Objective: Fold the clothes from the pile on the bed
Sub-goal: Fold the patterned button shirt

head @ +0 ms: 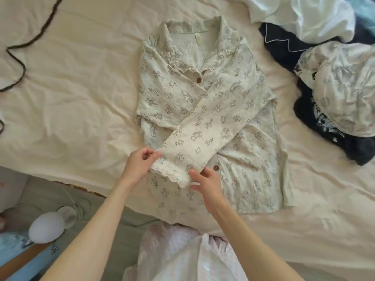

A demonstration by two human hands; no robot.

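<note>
A pale printed pajama shirt point(170, 92) with a ruffled collar and brown buttons lies face up on the cream bed sheet point(71, 94). One sleeve point(215, 126) is folded diagonally across its front, lace cuff toward me. My left hand point(140, 165) pinches the cuff's left corner. My right hand point(205, 181) holds the cuff's right corner, fingers under the edge. The pile of clothes point(332, 84) sits at the right.
The pile holds white, dark navy and printed pieces. A dark cord point(22, 47) snakes over the sheet at the upper left. A white lamp point(46, 228) and floor show beyond the bed's near-left edge. My own pink garment point(182, 254) fills the bottom centre.
</note>
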